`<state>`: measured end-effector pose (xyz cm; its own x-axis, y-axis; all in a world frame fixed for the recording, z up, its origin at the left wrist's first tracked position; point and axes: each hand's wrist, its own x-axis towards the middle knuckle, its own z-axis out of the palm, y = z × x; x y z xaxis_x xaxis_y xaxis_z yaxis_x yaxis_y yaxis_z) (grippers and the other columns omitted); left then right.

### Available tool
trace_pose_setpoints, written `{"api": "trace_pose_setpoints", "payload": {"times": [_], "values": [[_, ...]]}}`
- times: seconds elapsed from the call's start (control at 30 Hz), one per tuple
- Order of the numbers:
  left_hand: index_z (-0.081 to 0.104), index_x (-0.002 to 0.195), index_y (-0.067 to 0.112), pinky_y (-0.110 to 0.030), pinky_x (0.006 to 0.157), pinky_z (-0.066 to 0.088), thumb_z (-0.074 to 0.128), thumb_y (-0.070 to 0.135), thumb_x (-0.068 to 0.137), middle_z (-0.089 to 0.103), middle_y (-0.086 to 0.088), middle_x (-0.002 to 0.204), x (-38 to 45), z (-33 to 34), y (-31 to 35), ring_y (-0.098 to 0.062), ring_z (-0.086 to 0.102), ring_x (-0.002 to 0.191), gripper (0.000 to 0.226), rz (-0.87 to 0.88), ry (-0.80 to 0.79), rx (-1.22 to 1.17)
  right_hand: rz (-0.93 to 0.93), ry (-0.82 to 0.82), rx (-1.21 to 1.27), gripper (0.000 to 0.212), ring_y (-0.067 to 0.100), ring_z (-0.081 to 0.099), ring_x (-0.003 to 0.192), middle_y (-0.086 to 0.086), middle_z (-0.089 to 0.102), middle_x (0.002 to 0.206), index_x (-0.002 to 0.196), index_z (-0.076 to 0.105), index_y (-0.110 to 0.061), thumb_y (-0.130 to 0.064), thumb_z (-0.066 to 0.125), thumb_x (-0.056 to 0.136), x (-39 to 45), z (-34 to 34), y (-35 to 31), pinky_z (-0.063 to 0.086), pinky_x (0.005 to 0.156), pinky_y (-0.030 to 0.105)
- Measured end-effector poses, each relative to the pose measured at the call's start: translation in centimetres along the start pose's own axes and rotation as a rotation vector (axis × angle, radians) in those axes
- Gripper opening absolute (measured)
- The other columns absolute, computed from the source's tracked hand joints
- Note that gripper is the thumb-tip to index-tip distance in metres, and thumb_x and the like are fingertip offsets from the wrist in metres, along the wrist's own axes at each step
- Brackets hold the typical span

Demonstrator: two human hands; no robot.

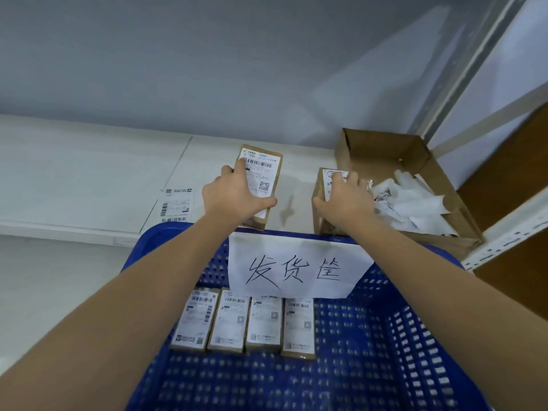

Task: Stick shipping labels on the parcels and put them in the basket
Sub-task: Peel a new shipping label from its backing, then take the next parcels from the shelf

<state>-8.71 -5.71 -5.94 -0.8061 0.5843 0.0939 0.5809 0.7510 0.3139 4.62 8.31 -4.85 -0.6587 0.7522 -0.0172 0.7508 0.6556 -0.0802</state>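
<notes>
Two brown labelled parcels lie on the white table beyond the blue basket (pixel 385 336). My left hand (pixel 234 197) grips the left parcel (pixel 264 173) from above, thumb on its right edge and fingers on its left edge. My right hand (pixel 345 200) grips the right parcel (pixel 321 203), thumb on its left side and fingers over its label. Inside the basket, several labelled parcels (pixel 246 321) lie side by side in a row. A loose shipping label (pixel 176 204) lies flat on the table at the left.
A paper sign with handwriting (pixel 296 268) hangs on the basket's far wall. An open cardboard box (pixel 385 152) with crumpled white label backings (pixel 412 206) stands at the right. A metal shelf frame (pixel 504 229) rises at the far right. A grey wall lies behind.
</notes>
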Motion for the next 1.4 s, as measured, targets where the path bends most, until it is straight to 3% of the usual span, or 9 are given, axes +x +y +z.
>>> {"api": "trace_pose_setpoints", "payload": {"times": [0.27, 0.6, 0.9, 1.0, 1.1, 1.23, 1.3, 1.4], "values": [[0.032, 0.139, 0.017, -0.033, 0.072, 0.034, 0.068, 0.063, 0.072, 0.05, -0.008, 0.118, 3.4, 2.5, 0.2, -0.029, 0.058, 0.101, 0.088, -0.052, -0.012, -0.026, 0.075, 0.0, 0.0, 0.06, 0.035, 0.034, 0.128, 0.017, 0.038, 0.139, 0.133, 0.04, -0.01, -0.052, 0.046, 0.09, 1.7, 1.6, 0.9, 0.036, 0.098, 0.043], [0.034, 0.138, 0.02, -0.032, 0.073, 0.036, 0.067, 0.066, 0.072, 0.05, -0.008, 0.12, 3.4, 6.5, -1.8, -0.029, 0.057, 0.104, 0.087, -0.159, -0.142, -0.13, 0.027, -0.047, -0.067, 0.066, 0.037, 0.039, 0.124, 0.019, 0.038, 0.136, 0.133, 0.036, -0.009, -0.055, 0.05, 0.088, 1.6, 1.8, 1.5, 0.039, 0.094, 0.043], [0.032, 0.14, 0.017, -0.033, 0.072, 0.037, 0.064, 0.066, 0.076, 0.044, -0.01, 0.124, 4.1, 7.4, -1.3, -0.028, 0.054, 0.108, 0.087, -0.162, -0.261, -0.096, -0.018, -0.055, -0.195, 0.071, 0.037, 0.045, 0.117, 0.017, 0.04, 0.132, 0.133, 0.037, -0.013, -0.061, 0.055, 0.083, 2.5, 1.7, 0.2, 0.036, 0.073, 0.036], [0.033, 0.14, 0.016, -0.033, 0.073, 0.039, 0.064, 0.066, 0.076, 0.044, -0.011, 0.125, 4.3, 7.5, -1.1, -0.028, 0.053, 0.109, 0.086, -0.151, -0.271, -0.082, -0.025, -0.075, -0.19, 0.075, 0.038, 0.044, 0.118, 0.017, 0.039, 0.131, 0.134, 0.035, -0.012, -0.061, 0.057, 0.082, 2.7, 1.8, 0.1, 0.042, 0.079, 0.038], [0.031, 0.142, 0.015, -0.04, 0.089, 0.042, 0.061, 0.068, 0.077, 0.04, -0.014, 0.131, 4.2, 7.7, -1.2, -0.034, 0.046, 0.119, 0.09, -0.152, -0.299, -0.129, -0.017, -0.121, -0.16, 0.078, 0.038, 0.042, 0.12, 0.019, 0.035, 0.136, 0.136, 0.03, -0.01, -0.058, 0.059, 0.082, 2.7, 1.9, 0.2, 0.044, 0.084, 0.042], [0.012, 0.153, 0.015, -0.047, 0.115, 0.02, 0.044, 0.067, 0.087, 0.012, -0.015, 0.158, 3.4, 6.7, -1.3, -0.033, 0.01, 0.145, 0.09, -0.056, -0.265, -0.029, -0.047, -0.086, -0.096, 0.073, 0.037, 0.04, 0.121, 0.019, 0.035, 0.137, 0.137, 0.031, -0.009, -0.054, 0.056, 0.085, 2.3, 1.6, 0.6, 0.043, 0.084, 0.041], [0.008, 0.154, 0.011, -0.043, 0.118, 0.013, 0.045, 0.063, 0.089, 0.004, -0.012, 0.161, 2.7, 5.4, -1.1, -0.028, 0.003, 0.148, 0.091, 0.053, -0.249, 0.011, -0.069, -0.07, -0.063, 0.072, 0.036, 0.038, 0.123, 0.017, 0.033, 0.138, 0.137, 0.03, -0.009, -0.053, 0.055, 0.086, 1.7, 1.2, 0.5, 0.042, 0.082, 0.04], [0.01, 0.153, 0.009, -0.04, 0.117, 0.018, 0.051, 0.058, 0.088, 0.007, -0.011, 0.161, 1.1, 3.6, -0.6, -0.026, 0.009, 0.147, 0.091, 0.189, -0.249, 0.008, -0.138, -0.034, -0.01, 0.071, 0.034, 0.039, 0.122, 0.015, 0.034, 0.137, 0.136, 0.032, -0.011, -0.053, 0.056, 0.085, 0.3, 0.3, 0.1, 0.043, 0.09, 0.044]]}}
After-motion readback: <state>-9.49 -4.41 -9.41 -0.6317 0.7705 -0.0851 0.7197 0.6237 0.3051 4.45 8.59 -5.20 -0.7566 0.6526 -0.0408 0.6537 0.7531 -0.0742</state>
